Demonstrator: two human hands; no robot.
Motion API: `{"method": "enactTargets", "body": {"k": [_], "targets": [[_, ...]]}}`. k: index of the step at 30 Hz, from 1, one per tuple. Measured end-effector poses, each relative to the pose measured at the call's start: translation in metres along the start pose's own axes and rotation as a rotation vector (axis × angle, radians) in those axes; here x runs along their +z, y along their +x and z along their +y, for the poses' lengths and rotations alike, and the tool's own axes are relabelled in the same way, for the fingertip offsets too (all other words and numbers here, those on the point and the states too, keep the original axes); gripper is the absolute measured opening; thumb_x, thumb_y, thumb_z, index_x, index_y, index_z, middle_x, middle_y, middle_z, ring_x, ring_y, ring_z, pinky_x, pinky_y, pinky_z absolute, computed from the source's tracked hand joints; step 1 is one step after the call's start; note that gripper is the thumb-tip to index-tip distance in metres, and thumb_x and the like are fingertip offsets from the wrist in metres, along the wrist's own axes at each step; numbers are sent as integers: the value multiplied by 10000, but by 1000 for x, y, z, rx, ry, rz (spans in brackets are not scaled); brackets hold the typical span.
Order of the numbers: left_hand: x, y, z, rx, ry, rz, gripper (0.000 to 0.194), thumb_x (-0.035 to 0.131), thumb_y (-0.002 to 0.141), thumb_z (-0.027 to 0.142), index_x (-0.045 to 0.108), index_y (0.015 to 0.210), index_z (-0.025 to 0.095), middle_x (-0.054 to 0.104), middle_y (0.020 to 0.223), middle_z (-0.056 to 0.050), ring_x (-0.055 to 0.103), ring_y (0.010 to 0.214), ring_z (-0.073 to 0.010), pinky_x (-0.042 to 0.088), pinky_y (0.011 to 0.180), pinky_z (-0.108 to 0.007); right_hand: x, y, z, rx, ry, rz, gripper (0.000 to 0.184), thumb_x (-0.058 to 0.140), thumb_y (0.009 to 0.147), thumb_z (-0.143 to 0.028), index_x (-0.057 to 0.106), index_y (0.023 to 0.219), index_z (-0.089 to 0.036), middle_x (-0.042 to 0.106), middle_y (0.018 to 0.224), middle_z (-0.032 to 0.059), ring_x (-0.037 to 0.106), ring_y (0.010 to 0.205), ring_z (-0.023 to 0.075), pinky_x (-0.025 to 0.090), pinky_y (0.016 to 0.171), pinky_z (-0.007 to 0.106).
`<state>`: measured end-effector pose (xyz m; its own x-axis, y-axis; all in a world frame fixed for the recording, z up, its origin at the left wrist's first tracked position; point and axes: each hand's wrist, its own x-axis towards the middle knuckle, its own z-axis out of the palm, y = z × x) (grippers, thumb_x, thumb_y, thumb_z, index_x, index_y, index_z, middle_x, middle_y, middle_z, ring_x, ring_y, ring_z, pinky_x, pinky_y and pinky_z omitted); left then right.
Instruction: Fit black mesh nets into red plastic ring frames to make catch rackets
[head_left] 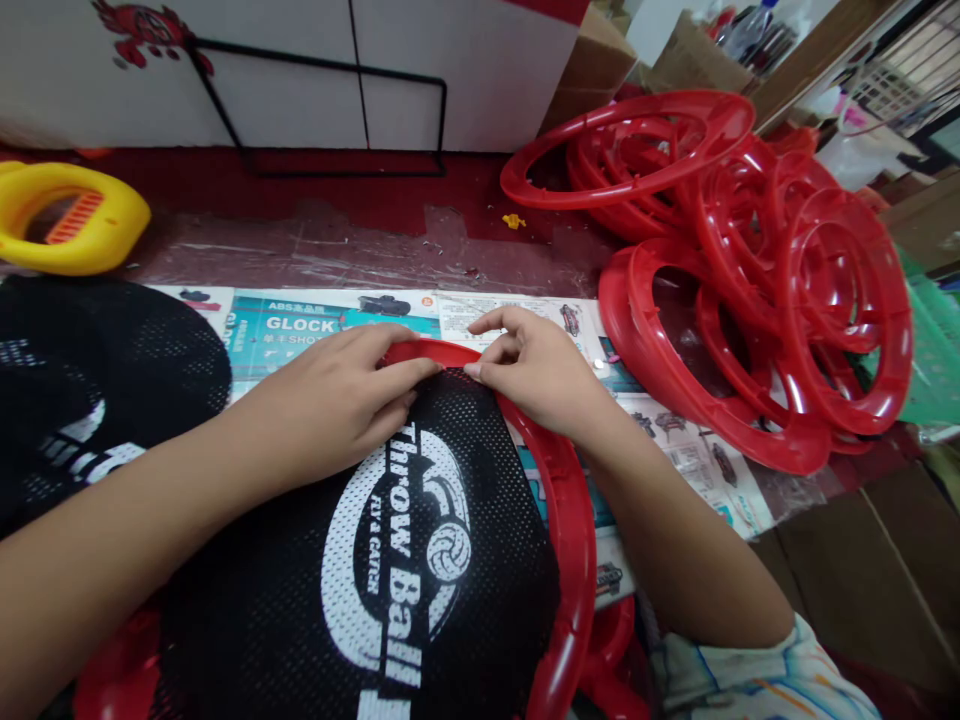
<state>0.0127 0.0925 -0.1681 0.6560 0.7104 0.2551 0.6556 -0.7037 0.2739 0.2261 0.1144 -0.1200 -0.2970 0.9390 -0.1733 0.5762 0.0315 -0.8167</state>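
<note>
A black mesh cloth point(495, 500) with white "Throw Ball" print lies over a red plastic ring point(574, 530). My left hand point(345, 390) grips the far edge of the mesh, its thumb on the cloth and its fingers at the ring's rim. Just right of it, my right hand point(536, 370) pinches the same edge between thumb and a bent finger, with the index finger raised. The mesh's far edge lies against the inside of the ring there, while its right side hangs loose with a gap to the ring.
Several red rings point(802, 300) are heaped at the right. Another black printed mesh point(150, 350) lies at the left, below a yellow plastic handle point(97, 225). A white box point(480, 70) and a black wire frame point(345, 65) stand at the back. Printed card sheets point(285, 310) cover the tabletop.
</note>
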Motion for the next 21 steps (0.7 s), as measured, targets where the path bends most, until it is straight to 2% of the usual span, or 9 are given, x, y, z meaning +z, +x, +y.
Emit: {"method": "enactTargets", "body": {"k": [5, 10, 21], "targets": [[-1, -1, 4, -27, -16, 14, 396, 365, 920, 246, 571, 1241, 140, 489, 1286, -185, 519, 1123, -332, 461, 957, -520, -2, 1, 1, 8, -60, 38, 258, 637, 759, -108, 546, 987, -187, 599, 630, -54, 554, 568, 116, 404, 581, 248], [-1, -1, 4, -38, -41, 10, 407, 365, 925, 261, 577, 1249, 136, 491, 1292, -193, 510, 1142, -344, 449, 968, -531, -4, 2, 2, 13, -66, 23, 224, 631, 764, -123, 542, 959, -189, 598, 634, -59, 536, 547, 102, 400, 569, 243], [-2, -2, 3, -40, -40, 6, 393, 365, 930, 259, 566, 1249, 147, 489, 1281, -176, 515, 1136, -323, 456, 965, -515, -5, 2, 5, -5, -147, -12, 197, 606, 754, -108, 558, 929, -186, 619, 684, -36, 565, 624, 117, 396, 600, 240]]}}
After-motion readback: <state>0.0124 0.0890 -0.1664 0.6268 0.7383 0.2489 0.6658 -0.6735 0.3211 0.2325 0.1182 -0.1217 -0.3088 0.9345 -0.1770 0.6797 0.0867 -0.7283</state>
